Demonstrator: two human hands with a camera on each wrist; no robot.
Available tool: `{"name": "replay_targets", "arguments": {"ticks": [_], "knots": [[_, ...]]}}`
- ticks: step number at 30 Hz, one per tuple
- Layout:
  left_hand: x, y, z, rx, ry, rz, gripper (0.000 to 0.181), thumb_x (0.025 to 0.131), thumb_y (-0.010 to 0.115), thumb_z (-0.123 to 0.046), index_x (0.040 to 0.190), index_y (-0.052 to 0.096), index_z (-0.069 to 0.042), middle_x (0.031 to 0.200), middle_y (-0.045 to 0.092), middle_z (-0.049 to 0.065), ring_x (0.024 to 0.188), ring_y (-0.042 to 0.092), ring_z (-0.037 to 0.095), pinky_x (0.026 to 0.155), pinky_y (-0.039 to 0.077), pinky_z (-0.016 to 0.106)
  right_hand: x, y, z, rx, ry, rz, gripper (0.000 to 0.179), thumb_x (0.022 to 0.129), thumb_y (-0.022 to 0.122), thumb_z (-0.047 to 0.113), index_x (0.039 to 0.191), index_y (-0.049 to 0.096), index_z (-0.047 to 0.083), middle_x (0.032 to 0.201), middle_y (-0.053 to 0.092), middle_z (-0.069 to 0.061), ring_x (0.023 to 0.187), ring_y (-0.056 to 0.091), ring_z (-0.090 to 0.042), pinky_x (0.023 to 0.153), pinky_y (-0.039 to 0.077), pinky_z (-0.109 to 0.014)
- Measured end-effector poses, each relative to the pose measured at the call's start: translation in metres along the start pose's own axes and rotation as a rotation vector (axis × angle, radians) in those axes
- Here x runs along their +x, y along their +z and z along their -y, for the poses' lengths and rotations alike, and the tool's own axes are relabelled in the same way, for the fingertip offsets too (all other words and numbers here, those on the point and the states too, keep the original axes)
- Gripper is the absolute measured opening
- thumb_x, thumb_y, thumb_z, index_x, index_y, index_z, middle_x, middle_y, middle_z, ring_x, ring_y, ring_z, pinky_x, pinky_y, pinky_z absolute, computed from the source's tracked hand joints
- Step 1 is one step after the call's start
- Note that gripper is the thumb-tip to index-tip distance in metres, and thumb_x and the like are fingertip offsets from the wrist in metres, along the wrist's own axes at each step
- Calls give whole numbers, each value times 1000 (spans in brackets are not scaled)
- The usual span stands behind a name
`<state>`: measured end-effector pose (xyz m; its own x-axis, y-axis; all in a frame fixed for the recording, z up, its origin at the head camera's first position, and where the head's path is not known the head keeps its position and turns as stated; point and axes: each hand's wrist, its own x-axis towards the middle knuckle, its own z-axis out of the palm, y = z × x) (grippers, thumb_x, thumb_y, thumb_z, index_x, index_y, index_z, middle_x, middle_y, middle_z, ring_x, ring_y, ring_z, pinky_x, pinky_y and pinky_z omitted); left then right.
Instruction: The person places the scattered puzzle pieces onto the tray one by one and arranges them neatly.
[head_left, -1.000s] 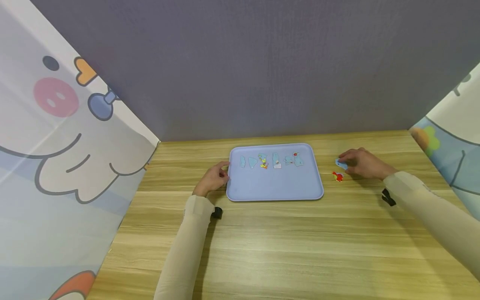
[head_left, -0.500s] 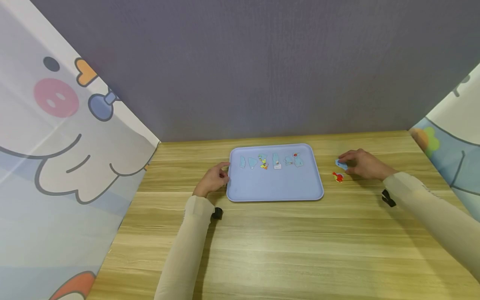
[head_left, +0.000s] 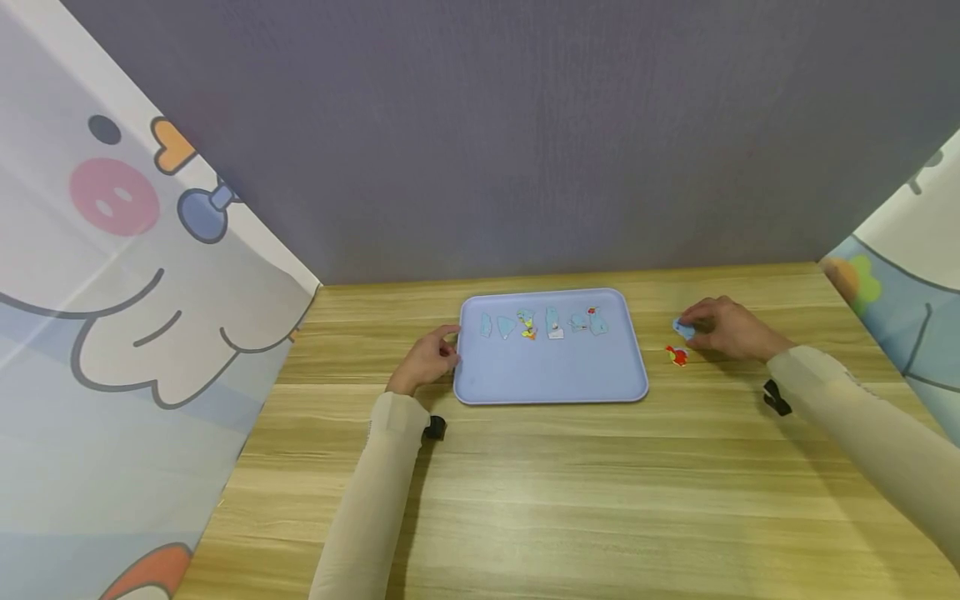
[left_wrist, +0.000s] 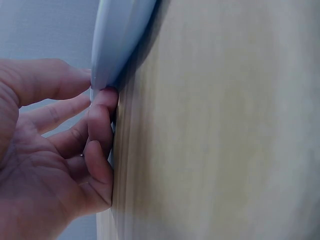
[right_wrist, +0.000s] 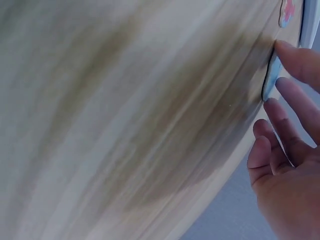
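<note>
My left hand (head_left: 427,358) grips the left rim of a pale blue tray (head_left: 551,375). In the left wrist view the thumb lies at the top of the rim, with curled fingers against its outer side. To the right of the tray, my right hand (head_left: 731,327) pinches a flat blue puzzle piece (head_left: 682,330) by its edges, close on the table. The right wrist view shows the thumb at one end of this piece (right_wrist: 272,75) and fingertips at the other. A red and yellow piece (head_left: 678,356) lies just in front of it.
Several light blue cut-out pieces (head_left: 553,320) lie in a row along the far half of the tray. The wooden table (head_left: 585,492) meets a grey upright panel (head_left: 555,142) at the back. Cartoon-printed walls (head_left: 142,275) stand at both sides.
The blue puzzle piece has turned slightly between my right hand's fingers and shows a different outline. My left hand and the tray keep their places.
</note>
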<state>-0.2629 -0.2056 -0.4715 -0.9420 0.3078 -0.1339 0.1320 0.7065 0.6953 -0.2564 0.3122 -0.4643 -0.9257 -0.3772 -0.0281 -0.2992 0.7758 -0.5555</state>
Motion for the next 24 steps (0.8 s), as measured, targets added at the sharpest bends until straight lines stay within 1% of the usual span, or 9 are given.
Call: {"name": "replay_targets", "arguments": {"ticks": [2, 5, 8, 13, 15, 19, 24], "knots": [[0, 0, 0, 3, -3, -3, 57, 87, 62, -7, 141, 43, -8, 92, 60, 9, 82, 56, 21, 71, 48, 33, 1, -1, 0, 10, 6, -17, 36, 77, 77, 10, 108, 67, -4, 115, 58, -21, 105, 48, -38, 88, 37, -52], [0, 0, 0, 5, -5, -3, 57, 87, 62, -7, 141, 42, -8, 92, 60, 10, 83, 57, 22, 72, 48, 34, 3, -2, 4, -11, -15, -61, 35, 75, 80, 13, 104, 69, -2, 110, 59, -19, 102, 51, -36, 85, 40, -51], [0, 0, 0, 2, -4, 0, 57, 87, 62, -7, 141, 42, -8, 93, 60, 10, 83, 57, 22, 73, 48, 35, 5, -4, 14, -30, -67, -116, 32, 73, 82, 13, 100, 71, -1, 107, 60, -19, 100, 50, -36, 83, 39, -51], [0, 0, 0, 2, -9, 4, 57, 88, 62, -8, 141, 42, -8, 93, 60, 9, 83, 57, 22, 72, 48, 34, 12, -5, 36, -27, -139, -201, 27, 69, 83, 9, 93, 73, 2, 103, 61, -18, 97, 52, -36, 83, 39, -52], [0, 0, 0, 2, -10, 2, 57, 88, 62, -8, 141, 42, -9, 92, 60, 9, 83, 57, 22, 72, 48, 34, 16, -5, 44, -30, -140, -219, 26, 69, 84, 11, 92, 73, 4, 102, 62, -15, 97, 53, -35, 82, 40, -50], [0, -1, 0, 1, -5, 3, 57, 88, 62, -7, 141, 42, -8, 93, 60, 10, 83, 57, 22, 73, 48, 34, 22, -2, 59, -22, -133, -211, 27, 70, 84, 15, 93, 73, 7, 104, 61, -12, 97, 54, -34, 79, 41, -47], [0, -1, -1, 0, 2, 8, 58, 87, 62, -7, 141, 41, -7, 93, 61, 10, 84, 57, 22, 74, 48, 34, 29, 5, 75, 10, -139, -187, 26, 71, 84, 15, 93, 73, 10, 105, 60, -9, 96, 54, -32, 76, 41, -45]]}}
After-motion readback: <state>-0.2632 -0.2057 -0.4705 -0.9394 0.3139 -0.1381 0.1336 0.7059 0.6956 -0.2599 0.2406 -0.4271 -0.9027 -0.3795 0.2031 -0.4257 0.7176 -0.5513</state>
